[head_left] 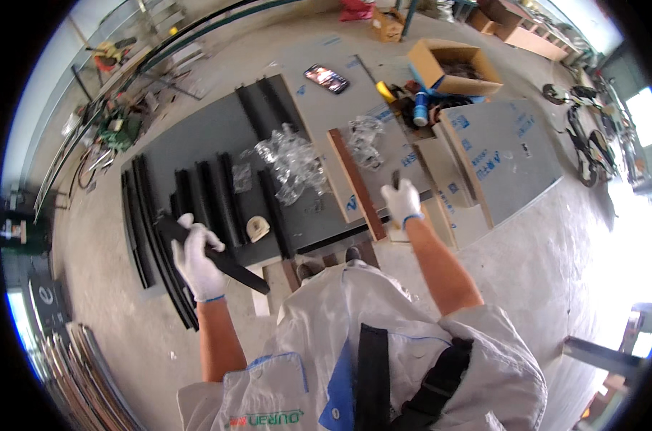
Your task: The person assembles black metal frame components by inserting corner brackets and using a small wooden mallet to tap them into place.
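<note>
Fingers point(208, 237) of my white-gloved left hand point(197, 266) grip long black strip point(235, 270); white-gloved right hand point(403, 202) closed round small dark piece point(396, 177).

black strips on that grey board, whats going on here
The person's gloved left hand holds one black strip, while the gloved right hand grips a small dark object, too small to identify, near a brown bar. More black strips lie on the grey board, with crumpled clear plastic beside them.
</note>
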A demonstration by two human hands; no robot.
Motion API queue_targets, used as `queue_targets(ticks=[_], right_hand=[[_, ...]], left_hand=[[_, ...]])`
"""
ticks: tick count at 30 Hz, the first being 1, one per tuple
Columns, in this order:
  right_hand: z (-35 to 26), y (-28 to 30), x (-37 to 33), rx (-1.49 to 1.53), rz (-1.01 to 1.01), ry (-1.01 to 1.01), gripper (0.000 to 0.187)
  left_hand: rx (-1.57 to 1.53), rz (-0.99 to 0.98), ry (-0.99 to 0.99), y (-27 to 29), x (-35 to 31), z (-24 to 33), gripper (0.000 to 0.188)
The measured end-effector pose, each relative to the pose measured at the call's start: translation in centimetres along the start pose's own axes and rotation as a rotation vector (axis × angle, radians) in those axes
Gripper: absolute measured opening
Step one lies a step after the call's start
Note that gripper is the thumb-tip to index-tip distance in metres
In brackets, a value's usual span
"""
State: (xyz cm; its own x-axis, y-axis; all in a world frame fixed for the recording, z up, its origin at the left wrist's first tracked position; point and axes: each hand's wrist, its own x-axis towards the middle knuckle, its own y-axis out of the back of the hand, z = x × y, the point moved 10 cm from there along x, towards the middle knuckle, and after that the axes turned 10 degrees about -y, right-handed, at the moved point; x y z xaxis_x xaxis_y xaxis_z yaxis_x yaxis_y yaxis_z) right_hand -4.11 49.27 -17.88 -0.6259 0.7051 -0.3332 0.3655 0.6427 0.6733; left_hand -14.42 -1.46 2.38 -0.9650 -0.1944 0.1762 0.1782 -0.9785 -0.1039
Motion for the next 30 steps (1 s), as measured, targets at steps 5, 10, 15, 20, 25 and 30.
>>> queue_targets(ticks=[5, 10, 15, 20, 25, 30], right_hand=[[-8.5, 0.3, -2.1, -0.236, 0.457, 0.564, 0.035], [-12.9, -12.6, -7.8, -0.353, -0.248, 0.822, 0.016], [-12.8, -19.7, -8.8, -0.828, -0.189, 0.853, 0.019], [-12.3, -20.7, -8.9, -0.845, -0.183, 0.966, 0.014], [-11.9, -21.1, -8.8, -0.858, -0.152, 0.934, 0.015], [-11.9, -15.1, -7.5, -0.251, -0.127, 0.662, 0.023]], left_hand=[[0.158, -0.277, 0.279, 0.6, -6.2, -2.3, 0.038], [0.145, -0.276, 0.389, 0.8, -10.7, -4.6, 0.049], [0.169, -0.254, 0.348, 2.4, -11.8, -3.8, 0.051], [0.247, -0.276, 0.338, 4.5, -12.7, -4.7, 0.050], [0.122, -0.286, 0.345, 3.6, -11.9, -3.9, 0.050], [0.472, -0.342, 0.282, 3.3, -10.3, -2.9, 0.026]])
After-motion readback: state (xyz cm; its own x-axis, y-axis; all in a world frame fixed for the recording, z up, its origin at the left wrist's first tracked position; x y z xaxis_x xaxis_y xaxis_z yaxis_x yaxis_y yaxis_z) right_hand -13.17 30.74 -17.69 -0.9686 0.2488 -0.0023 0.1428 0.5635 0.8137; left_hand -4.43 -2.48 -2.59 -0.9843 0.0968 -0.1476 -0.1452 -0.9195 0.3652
